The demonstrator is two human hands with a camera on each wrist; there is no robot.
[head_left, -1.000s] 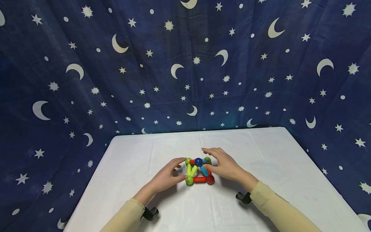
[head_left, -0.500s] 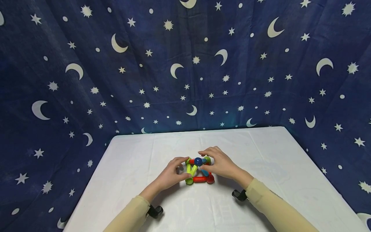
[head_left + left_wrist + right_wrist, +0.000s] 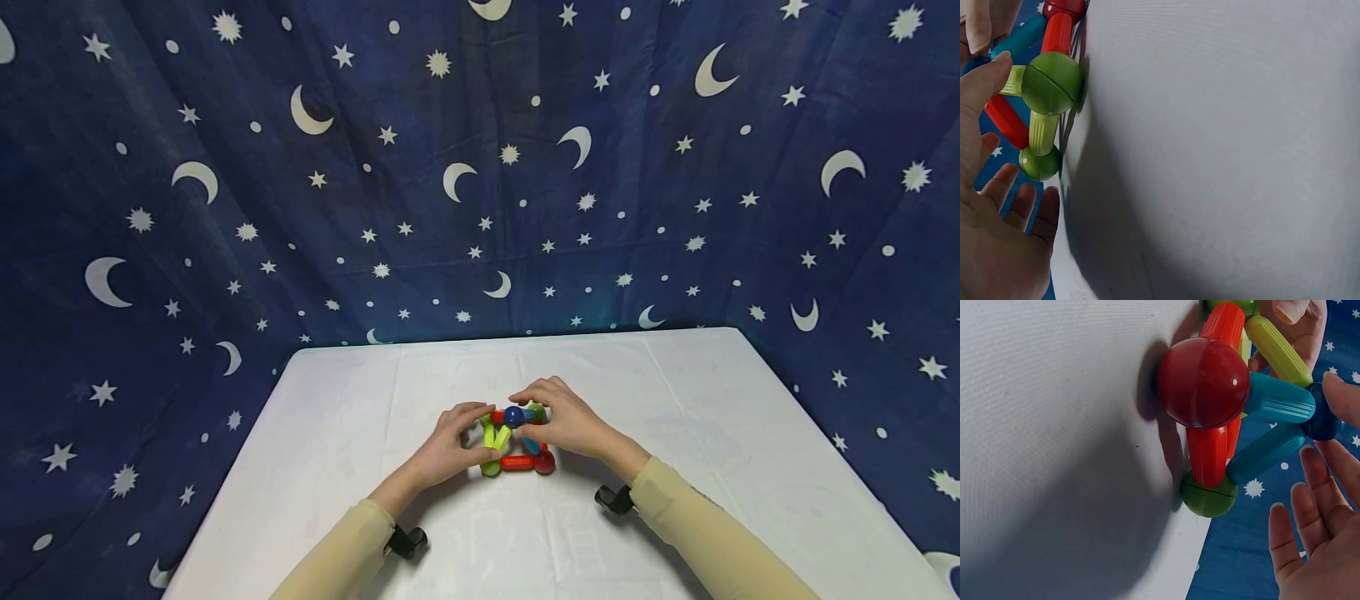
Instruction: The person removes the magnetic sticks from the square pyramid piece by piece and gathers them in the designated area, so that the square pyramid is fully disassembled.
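Observation:
A toy pyramid of magnetic balls and rods (image 3: pixel 517 463) stands on the white table. Its top is a dark blue ball (image 3: pixel 513 417), joined to slanting yellow-green and light blue rods. At the base, a red ball (image 3: pixel 1204 382) makes the front right corner and a green ball (image 3: pixel 1052 83) the front left. My right hand (image 3: pixel 573 423) pinches the blue ball, thumb and index fingertip on opposite sides, its other fingers spread. My left hand (image 3: pixel 442 454) curves loosely around the left side, thumb (image 3: pixel 988 78) overlapping a yellow-green rod, remaining fingers apart from the pyramid.
White cloth covers the table (image 3: pixel 360 392). A dark blue curtain (image 3: pixel 420 217) with moons and stars hangs behind it and along both sides. Black wrist cameras sit at the left cuff (image 3: pixel 407 542) and right cuff (image 3: pixel 615 500).
Both hands have moved inward, the left one rightward over the yellow-green rods and the right one leftward onto the blue ball. The pyramid has stayed in place.

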